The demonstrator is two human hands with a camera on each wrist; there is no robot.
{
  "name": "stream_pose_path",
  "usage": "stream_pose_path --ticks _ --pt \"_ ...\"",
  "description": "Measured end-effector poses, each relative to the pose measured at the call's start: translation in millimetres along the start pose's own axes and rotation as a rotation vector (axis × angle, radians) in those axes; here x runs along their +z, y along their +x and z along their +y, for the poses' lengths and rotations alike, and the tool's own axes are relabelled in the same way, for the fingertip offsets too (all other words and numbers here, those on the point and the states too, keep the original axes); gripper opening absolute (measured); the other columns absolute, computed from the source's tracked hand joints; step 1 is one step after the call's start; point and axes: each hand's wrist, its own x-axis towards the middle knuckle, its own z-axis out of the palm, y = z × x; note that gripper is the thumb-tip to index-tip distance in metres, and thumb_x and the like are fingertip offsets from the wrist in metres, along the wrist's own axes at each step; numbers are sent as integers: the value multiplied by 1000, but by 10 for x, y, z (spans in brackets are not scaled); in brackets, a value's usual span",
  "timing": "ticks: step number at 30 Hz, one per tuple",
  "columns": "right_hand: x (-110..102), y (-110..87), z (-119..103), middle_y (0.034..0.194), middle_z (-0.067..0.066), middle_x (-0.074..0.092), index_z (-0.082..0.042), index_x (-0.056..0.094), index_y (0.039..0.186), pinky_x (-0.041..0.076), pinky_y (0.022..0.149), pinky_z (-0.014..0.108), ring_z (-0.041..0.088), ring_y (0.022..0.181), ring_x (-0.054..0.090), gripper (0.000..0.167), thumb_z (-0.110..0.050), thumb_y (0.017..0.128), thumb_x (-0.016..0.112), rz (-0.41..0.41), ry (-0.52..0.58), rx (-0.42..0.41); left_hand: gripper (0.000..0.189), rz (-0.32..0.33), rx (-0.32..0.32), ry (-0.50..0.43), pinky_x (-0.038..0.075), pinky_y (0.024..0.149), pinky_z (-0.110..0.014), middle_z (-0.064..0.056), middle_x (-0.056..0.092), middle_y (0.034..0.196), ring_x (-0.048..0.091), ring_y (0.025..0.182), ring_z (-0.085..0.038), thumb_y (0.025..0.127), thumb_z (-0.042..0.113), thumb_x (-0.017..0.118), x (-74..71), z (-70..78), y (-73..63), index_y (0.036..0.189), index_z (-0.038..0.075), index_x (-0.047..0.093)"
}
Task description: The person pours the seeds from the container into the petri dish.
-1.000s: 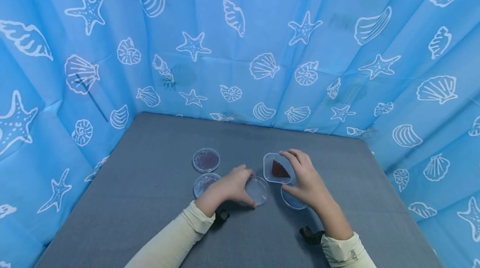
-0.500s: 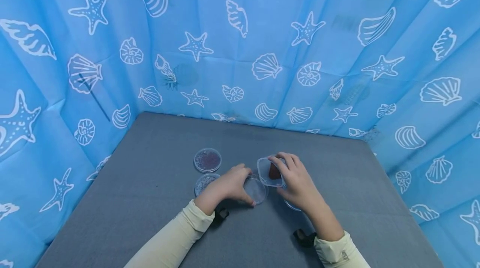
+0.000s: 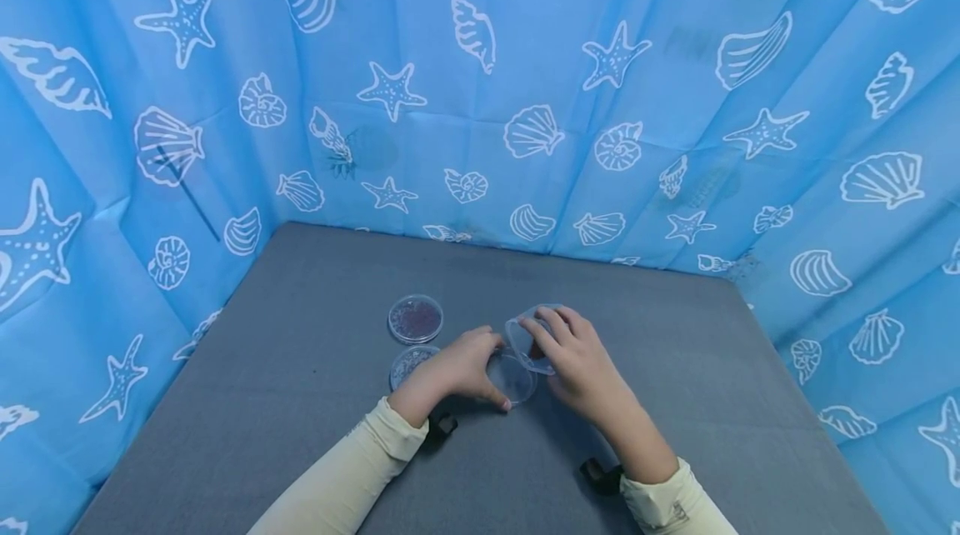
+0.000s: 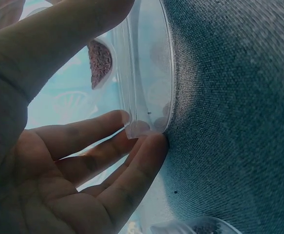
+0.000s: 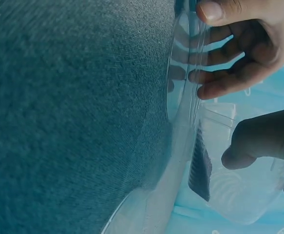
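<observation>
My left hand (image 3: 467,364) grips a clear round petri dish (image 3: 516,381) by its rim on the grey table, thumb on one side and fingers on the other. Apart from a few specks, no contents show in this dish (image 4: 151,73). My right hand (image 3: 581,368) holds a clear square plastic container (image 3: 522,333) tilted over the dish's right side. Reddish-brown granules (image 5: 200,168) lie heaped against the container's lower wall, near its edge. In the right wrist view the thumb presses the container's side; most of the other fingers are hidden.
Left of the held dish stand two petri dishes, one farther back (image 3: 416,319) with reddish granules and one nearer (image 3: 408,363), partly behind my left hand. Another clear round rim (image 5: 124,214) lies near my right hand. A blue shell-patterned curtain (image 3: 465,102) borders the table (image 3: 337,452).
My right hand has carried the container left from beside the dish to above its edge and tilted it further, with the granules shifting to its low side. My left hand keeps its hold.
</observation>
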Motion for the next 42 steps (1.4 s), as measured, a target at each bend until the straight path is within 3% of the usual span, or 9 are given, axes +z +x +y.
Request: stream_pose_path --ticks 11,17,27,42 --pt "-5 27 -58 135 17 65 -10 63 142 55 100 58 39 124 60 68 6 80 85 -12 -50 -36 89 -1 14 -20 56 102 -40 -10 62 128 63 116 -22 74 41 99 -22 -16 -10 146 4 60" --pt "32 38 -67 132 18 65 -9 66 139 56 96 58 39 121 61 60 0 84 87 25 -59 -75 89 -9 -3 -22 56 105 -42 -11 61 133 63 122 -25 75 41 99 -27 -15 -12 145 3 60" --pt "10 34 -99 138 19 63 -10 63 143 54 101 60 42 126 59 70 13 79 80 -10 -54 -72 90 -12 -19 -9 56 107 -42 -12 61 137 63 125 -26 75 43 98 -20 -12 1 146 4 60" --pt "24 26 -123 138 19 63 -10 63 143 54 100 60 41 126 58 68 9 81 83 -21 -82 -66 89 -24 -30 -23 53 112 -45 -13 59 143 60 133 -29 76 41 98 0 -17 1 147 4 59"
